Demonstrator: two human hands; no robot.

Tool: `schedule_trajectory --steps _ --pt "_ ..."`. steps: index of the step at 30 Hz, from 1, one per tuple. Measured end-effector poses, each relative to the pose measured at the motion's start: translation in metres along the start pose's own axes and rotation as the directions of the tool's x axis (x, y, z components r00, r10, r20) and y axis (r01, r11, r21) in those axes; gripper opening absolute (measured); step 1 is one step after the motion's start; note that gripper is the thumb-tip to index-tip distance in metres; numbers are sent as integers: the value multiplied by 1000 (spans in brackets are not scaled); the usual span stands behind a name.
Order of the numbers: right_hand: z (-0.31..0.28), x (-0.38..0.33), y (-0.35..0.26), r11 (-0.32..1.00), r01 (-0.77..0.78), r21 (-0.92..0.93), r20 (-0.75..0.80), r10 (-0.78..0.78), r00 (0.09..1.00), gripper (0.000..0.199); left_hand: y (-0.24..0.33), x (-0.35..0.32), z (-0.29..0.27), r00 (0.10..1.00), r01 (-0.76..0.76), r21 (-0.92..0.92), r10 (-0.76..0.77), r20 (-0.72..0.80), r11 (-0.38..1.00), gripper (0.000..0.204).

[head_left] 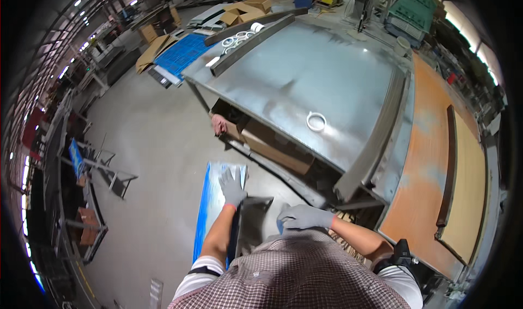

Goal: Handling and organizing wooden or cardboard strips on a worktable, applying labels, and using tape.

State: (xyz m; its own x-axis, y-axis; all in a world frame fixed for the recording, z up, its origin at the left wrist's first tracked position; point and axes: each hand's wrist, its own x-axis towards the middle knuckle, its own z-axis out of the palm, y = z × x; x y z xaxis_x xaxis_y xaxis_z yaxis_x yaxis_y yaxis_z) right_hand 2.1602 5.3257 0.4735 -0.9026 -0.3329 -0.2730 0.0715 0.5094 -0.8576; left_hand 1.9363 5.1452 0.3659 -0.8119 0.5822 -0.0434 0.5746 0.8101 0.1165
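My left hand (232, 188), in a grey glove, lies open with its fingers spread on a long flat panel (216, 173). The panel has a pale silvery top, and blue film (203, 216) runs along its left side. Close in front of my checked apron (294, 262) is my right hand (308, 217), gloved too. Its fingers bend down and inward, and a small blue patch shows beneath them. What they hold, if anything, is hidden. Between the hands, next to the panel, a dark grey piece (253, 219) stands or hangs; its kind is unclear.
A large metal-topped table (310, 64) stands ahead, with a white ring (316, 121) and dark bars (376, 140) on it. Cardboard (278, 148) sits on its lower shelf beside a pinkish cloth (219, 125). An orange board (419, 184) lies to the right; a blue pallet (185, 53) lies far left.
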Motion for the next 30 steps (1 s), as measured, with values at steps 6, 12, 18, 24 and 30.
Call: schedule_trajectory --steps 6,12,18,24,30 --pt "-145 65 63 944 -160 288 -359 261 896 32 -101 90 -19 970 -38 -276 -31 -241 961 55" --pt "-298 248 104 947 -170 272 -437 279 855 30 -256 139 -27 836 539 39 -530 -141 841 84" --pt "-447 415 109 901 -26 433 -537 281 795 33 -305 256 -69 647 762 -27 -761 31 647 77" --pt "-603 560 166 986 -162 -28 -899 46 437 32 -277 537 -56 970 51 -300 -119 -212 953 51" --pt "-761 647 212 653 -708 -268 -957 -93 276 41 -225 720 -74 922 -323 -516 140 -362 793 36"
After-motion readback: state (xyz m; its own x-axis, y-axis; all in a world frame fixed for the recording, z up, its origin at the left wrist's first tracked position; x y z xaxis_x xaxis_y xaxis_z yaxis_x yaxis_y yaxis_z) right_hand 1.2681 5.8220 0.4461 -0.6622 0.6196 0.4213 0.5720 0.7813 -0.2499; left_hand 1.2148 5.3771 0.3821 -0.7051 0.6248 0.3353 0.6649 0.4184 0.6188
